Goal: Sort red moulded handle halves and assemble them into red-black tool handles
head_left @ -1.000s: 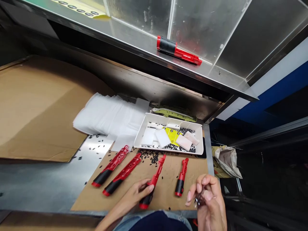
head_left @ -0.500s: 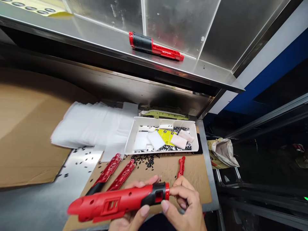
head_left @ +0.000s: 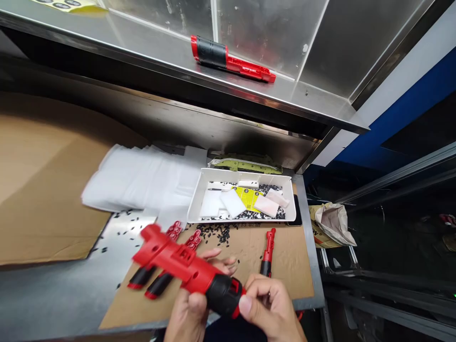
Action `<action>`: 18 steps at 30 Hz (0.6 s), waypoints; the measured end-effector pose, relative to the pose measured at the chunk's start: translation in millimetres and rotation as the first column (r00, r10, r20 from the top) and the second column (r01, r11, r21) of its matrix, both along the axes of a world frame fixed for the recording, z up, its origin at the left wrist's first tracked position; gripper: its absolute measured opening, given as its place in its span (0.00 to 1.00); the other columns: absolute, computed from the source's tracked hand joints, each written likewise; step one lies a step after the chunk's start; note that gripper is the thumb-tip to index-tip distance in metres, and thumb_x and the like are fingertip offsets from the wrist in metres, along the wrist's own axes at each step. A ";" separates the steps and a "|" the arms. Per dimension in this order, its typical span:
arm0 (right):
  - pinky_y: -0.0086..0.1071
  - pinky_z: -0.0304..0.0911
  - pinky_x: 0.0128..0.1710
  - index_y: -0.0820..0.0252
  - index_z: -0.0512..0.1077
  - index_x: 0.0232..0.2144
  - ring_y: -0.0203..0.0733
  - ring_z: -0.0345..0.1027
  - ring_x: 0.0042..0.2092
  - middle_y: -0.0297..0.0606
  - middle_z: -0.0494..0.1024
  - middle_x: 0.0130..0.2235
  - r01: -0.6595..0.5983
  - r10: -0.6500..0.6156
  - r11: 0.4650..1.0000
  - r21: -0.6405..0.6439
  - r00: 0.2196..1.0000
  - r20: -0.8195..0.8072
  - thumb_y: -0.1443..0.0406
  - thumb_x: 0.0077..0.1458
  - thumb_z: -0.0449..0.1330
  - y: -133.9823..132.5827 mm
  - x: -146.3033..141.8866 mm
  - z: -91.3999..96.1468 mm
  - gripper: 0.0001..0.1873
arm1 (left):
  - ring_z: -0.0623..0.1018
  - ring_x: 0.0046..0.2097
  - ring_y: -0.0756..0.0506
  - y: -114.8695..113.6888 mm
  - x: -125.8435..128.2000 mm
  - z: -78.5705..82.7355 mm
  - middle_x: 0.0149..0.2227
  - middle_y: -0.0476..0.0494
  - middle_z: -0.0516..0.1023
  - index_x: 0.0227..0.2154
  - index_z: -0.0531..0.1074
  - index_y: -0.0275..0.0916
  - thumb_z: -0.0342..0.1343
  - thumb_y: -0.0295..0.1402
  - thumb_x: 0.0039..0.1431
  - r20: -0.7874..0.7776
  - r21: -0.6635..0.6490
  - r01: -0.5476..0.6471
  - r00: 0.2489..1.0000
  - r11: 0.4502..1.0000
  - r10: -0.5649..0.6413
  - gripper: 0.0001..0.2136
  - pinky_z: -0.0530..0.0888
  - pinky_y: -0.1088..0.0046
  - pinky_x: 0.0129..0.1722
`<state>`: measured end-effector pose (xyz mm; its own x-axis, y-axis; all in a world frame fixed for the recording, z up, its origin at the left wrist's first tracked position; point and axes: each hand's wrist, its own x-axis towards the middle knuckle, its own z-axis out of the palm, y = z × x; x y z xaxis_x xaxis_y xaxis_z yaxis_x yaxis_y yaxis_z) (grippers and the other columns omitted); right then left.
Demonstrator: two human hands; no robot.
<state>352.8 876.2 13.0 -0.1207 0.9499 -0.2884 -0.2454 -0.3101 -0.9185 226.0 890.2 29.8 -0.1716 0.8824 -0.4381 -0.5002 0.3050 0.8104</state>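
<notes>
A red and black plastic tool housing [head_left: 194, 273] is held up slantwise over the front of the bench, its black end low and to the right. My left hand [head_left: 190, 308] supports it from below, thumb on the near side and fingers showing beyond it. With thumb and bent fingers, my right hand [head_left: 269, 308] grips the red rim at the black end. Behind the housing lie two similar red and black parts [head_left: 173, 230] [head_left: 158, 285], partly covered by it. Another slim red and black part [head_left: 270, 247] lies just beyond my right hand.
A white tray [head_left: 194, 209] holds white pads, a yellow sticker sheet and small black bits. More black bits [head_left: 221, 235] are scattered on the cardboard sheet [head_left: 295, 266]. White sleeves [head_left: 142, 178] are stacked at left. A red and black part [head_left: 233, 59] rests on the metal shelf.
The housing has turned in my hands: its red end has swung up and away, its black end down towards me. My right hand stays at the black end.
</notes>
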 end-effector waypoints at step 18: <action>0.24 0.32 0.18 0.64 0.69 0.18 0.23 0.38 0.20 0.24 0.56 0.16 -0.175 -0.033 0.898 -0.403 0.888 -0.458 0.47 0.35 0.75 -8.1 -7.6 -10.8 0.28 | 0.78 0.42 0.45 4.2 -8.5 -1.0 0.41 0.47 0.81 0.46 0.78 0.47 0.69 0.52 0.45 0.439 -0.169 0.190 0.893 0.967 -0.099 0.26 0.77 0.73 0.44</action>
